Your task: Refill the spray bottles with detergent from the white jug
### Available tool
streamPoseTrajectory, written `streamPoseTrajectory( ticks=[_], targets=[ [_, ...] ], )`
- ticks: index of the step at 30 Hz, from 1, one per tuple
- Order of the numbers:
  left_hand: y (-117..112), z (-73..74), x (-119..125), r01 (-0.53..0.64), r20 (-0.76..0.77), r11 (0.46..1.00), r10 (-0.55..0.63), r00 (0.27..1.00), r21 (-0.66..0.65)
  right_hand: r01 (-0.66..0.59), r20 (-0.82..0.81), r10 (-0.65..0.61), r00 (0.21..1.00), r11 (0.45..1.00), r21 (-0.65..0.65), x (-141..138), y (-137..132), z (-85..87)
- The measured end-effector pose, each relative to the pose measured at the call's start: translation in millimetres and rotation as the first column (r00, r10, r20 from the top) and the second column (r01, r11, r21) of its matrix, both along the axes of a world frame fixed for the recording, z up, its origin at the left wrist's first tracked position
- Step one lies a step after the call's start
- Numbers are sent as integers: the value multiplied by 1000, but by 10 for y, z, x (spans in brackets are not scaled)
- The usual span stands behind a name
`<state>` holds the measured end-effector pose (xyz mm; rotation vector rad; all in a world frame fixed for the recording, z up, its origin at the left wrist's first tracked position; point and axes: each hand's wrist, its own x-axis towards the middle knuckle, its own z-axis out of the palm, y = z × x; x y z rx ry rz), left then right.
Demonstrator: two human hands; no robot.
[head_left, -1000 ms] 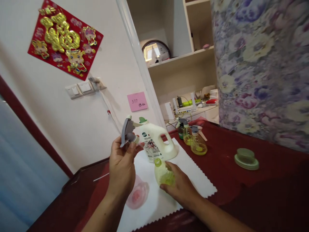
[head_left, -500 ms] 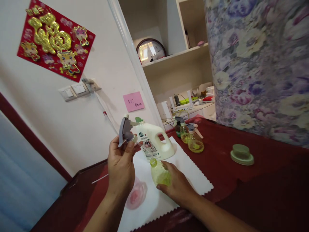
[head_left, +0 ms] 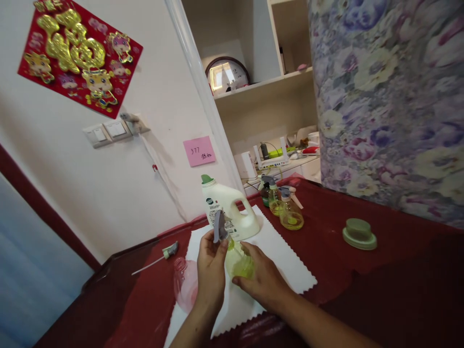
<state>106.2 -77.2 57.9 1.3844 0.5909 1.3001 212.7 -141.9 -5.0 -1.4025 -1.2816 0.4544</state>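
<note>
My left hand [head_left: 213, 263] is closed on a grey trigger spray head [head_left: 219, 227], which sits at the mouth of a yellow-green clear bottle [head_left: 237, 263]. Whether its collar is threaded on, I cannot tell. My right hand [head_left: 263, 275] wraps round the bottle's right side and keeps it upright over a white scalloped mat [head_left: 286, 261]. Behind them stands a cream jug [head_left: 226, 203] with a green spout and a loop handle. A pink clear bottle [head_left: 184, 285] without a head is partly hidden by my left forearm. Left of it lies another spray head [head_left: 170, 250] with its thin tube.
Several spray bottles [head_left: 291, 215] stand at the back right of the red-covered table [head_left: 137, 309]. A green lidded cap [head_left: 358, 234] rests farther right. Beyond are a shelf with a clock [head_left: 227, 76], a white router [head_left: 271, 157] and a floral surface [head_left: 391, 106].
My left hand has moved right and down, bringing the spray head from above onto the bottle's neck; its tube is now inside. The pink bottle and loose spray head show more fully.
</note>
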Motion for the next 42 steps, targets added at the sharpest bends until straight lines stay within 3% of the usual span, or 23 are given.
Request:
streamPoseTrajectory(
  ticks=[12,24,27,29,31,33,34,37,39,42],
  targets=[
    [-75,-38,-35,-25,-66,997,30,997,72,-5,1,5,1000,1000,27,2,2,-14],
    [8,-238,44,58,-115,986,-40,993,157,-25,15,25,1000,1000,5,25,-5,-50],
    [1,-263,52,51,-108,980,-30,994,193,37,42,-40,998,998,60,48,-50,-42],
    [-12,-263,51,46,-104,978,-25,994,203,127,94,-148,985,972,199,114,-108,61],
    [-28,-255,48,50,-96,979,-31,995,197,191,190,-271,944,914,357,214,-161,280],
    [-41,-244,50,53,-90,979,-36,995,195,124,381,-296,876,902,414,316,-171,585],
    [-45,-240,52,50,-85,979,-34,996,199,29,516,-243,821,921,388,356,-151,744],
    [-46,-247,60,17,-64,980,-4,998,200,-165,782,1,623,978,129,419,-14,1132],
    [-37,-271,60,-11,-51,983,20,998,184,-206,834,118,538,979,-6,424,95,1280],
    [-19,-329,50,-13,-69,984,26,997,176,-226,859,179,480,971,-76,417,197,1388]
  ],
)
